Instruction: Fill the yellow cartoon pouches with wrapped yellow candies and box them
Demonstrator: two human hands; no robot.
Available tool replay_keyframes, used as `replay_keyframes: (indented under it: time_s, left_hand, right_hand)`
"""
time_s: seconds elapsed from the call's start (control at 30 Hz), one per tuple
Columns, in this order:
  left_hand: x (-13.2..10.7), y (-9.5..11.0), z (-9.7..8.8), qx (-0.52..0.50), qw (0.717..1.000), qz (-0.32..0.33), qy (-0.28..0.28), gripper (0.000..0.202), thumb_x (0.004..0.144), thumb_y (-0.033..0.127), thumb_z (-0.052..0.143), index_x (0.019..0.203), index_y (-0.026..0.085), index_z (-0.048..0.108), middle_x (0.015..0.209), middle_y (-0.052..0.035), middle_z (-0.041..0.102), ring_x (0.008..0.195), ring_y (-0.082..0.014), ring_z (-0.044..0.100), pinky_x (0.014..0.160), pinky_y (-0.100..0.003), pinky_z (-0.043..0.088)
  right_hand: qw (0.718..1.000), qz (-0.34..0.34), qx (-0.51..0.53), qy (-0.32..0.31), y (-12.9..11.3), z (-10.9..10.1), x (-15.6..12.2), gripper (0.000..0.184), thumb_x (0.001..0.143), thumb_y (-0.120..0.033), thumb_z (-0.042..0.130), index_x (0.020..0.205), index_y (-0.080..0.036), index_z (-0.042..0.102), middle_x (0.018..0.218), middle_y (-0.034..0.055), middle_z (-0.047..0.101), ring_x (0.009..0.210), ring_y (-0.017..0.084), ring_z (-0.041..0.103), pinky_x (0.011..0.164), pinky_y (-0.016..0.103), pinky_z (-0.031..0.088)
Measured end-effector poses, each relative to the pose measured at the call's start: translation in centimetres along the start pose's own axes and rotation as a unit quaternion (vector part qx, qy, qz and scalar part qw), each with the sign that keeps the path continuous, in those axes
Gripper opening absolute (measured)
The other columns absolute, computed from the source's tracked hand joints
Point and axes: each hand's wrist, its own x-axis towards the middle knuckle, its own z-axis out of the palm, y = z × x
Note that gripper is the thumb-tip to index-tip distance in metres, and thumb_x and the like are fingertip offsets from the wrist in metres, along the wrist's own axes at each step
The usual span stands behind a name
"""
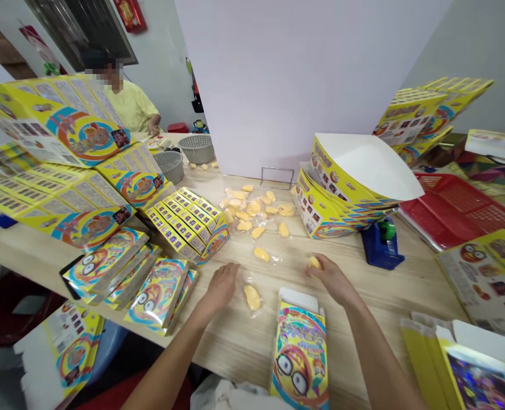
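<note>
A pale wood-grained bench (235, 353) spreads across the view, with a tall white panel (299, 80) standing at its far side. Beyond the panel's left edge sits a person in a yellow shirt (132, 111), one arm on the surface. Big stacks of printed yellow cartons (64, 125) fill the left, with smaller glossy boxes (158, 293) lying in front of them. On the right, nested display trays (333, 199) lean over, and a red plastic basket (469, 205) lies past them. Two grey baskets sit at the far left of the panel. Nearest the wearer lies an open box (299, 353), picture side up, its white end flap raised at the far end. A blue tape dispenser (382, 245) stands below the trays.

The left hand (223, 285) is palm down, just beside a wrapped yellow piece (252, 297); its blurred fingers make it impossible to tell whether they grip anything. The right hand (328, 275) pinches a yellow piece (313, 262) beyond the open box. Smallest are the other wrapped pieces (243, 216), scattered mid-bench.
</note>
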Motion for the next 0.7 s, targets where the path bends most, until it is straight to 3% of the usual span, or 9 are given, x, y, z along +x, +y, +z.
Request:
replay_keyframes:
  time_s: [0.07,0.13,0.23,0.33,0.43,0.53,0.63,0.7]
  left_hand:
    - [-0.8,0.8,0.7,0.024,0.999,0.029,-0.027,0.061,0.070,-0.002,0.043,0.129,0.013,0.043,0.140,-0.0169,0.038,0.133,-0.0269,0.028,0.108,-0.049,0.016]
    - [-1.1,1.7,1.6,0.063,0.987,0.114,-0.089,0.067,0.069,0.004,0.053,0.133,0.020,0.038,0.147,-0.0121,0.027,0.138,-0.0264,0.014,0.110,-0.049,0.006]
    - [-0.5,2.1,2.9,0.093,0.966,0.200,-0.136,0.066,0.063,0.019,0.071,0.124,0.025,0.047,0.144,-0.0102,0.031,0.135,-0.0295,0.020,0.109,-0.048,0.013]
    - [0.7,1.5,3.4,0.069,0.981,0.166,-0.073,0.039,0.069,0.027,0.070,0.104,0.016,0.058,0.128,-0.0146,0.048,0.123,-0.0288,0.039,0.102,-0.044,0.028]
    - [1.1,0.5,3.1,0.052,0.988,0.141,-0.022,0.024,0.085,0.031,0.052,0.099,0.012,0.056,0.118,-0.0164,0.051,0.117,-0.0252,0.043,0.100,-0.042,0.030]
    - [0.0,-0.3,2.6,0.033,0.988,0.150,-0.021,0.045,0.079,0.043,0.058,0.113,0.014,0.049,0.128,-0.0159,0.044,0.123,-0.0255,0.036,0.103,-0.043,0.027]
    - [-1.6,-0.9,2.1,-0.073,0.986,0.136,-0.066,0.087,0.049,0.055,0.077,0.121,0.019,0.045,0.136,-0.0151,0.037,0.129,-0.0329,0.026,0.106,-0.049,0.018]
    - [-2.3,-0.8,1.9,-0.196,0.974,0.092,-0.061,0.076,0.046,0.057,0.077,0.108,0.021,0.054,0.127,-0.0125,0.045,0.125,-0.0339,0.029,0.106,-0.052,0.014]
  right_hand:
    - [0.995,0.003,0.092,-0.036,-0.7,0.2,-2.1,0.035,0.059,-0.040,0.066,0.087,-0.022,0.052,0.074,0.0003,0.062,0.069,0.019,0.060,0.069,0.034,0.046]
    - [0.984,0.008,0.170,-0.060,-1.5,1.1,-3.7,0.040,0.061,-0.043,0.068,0.091,-0.022,0.052,0.066,-0.0029,0.058,0.057,0.012,0.053,0.058,0.027,0.042]
    - [0.963,0.021,0.256,-0.084,-2.5,2.8,-5.1,0.046,0.064,-0.052,0.068,0.093,-0.019,0.055,0.051,-0.0084,0.041,0.041,0.005,0.034,0.043,0.020,0.028]
    - [0.942,0.030,0.320,-0.093,-3.0,4.0,-5.9,0.047,0.066,-0.058,0.065,0.086,-0.017,0.058,0.048,-0.0102,0.031,0.037,0.003,0.022,0.038,0.018,0.018]
    - [0.927,0.027,0.364,-0.086,-3.1,4.2,-6.8,0.042,0.067,-0.055,0.067,0.084,-0.017,0.059,0.048,-0.0104,0.031,0.037,0.002,0.022,0.038,0.017,0.018]
    - [0.921,0.016,0.384,-0.068,-2.7,3.7,-7.7,0.038,0.068,-0.046,0.071,0.091,-0.018,0.059,0.049,-0.0095,0.037,0.041,0.003,0.031,0.041,0.016,0.026]
    - [0.928,0.044,0.367,-0.046,-2.2,3.0,-8.4,0.040,0.065,-0.036,0.076,0.098,-0.020,0.060,0.055,-0.0057,0.051,0.052,0.006,0.046,0.052,0.017,0.038]
    - [0.930,0.073,0.359,-0.031,-1.8,2.8,-8.7,0.039,0.061,-0.034,0.079,0.093,-0.018,0.062,0.065,-0.0018,0.059,0.061,0.009,0.052,0.059,0.019,0.043]
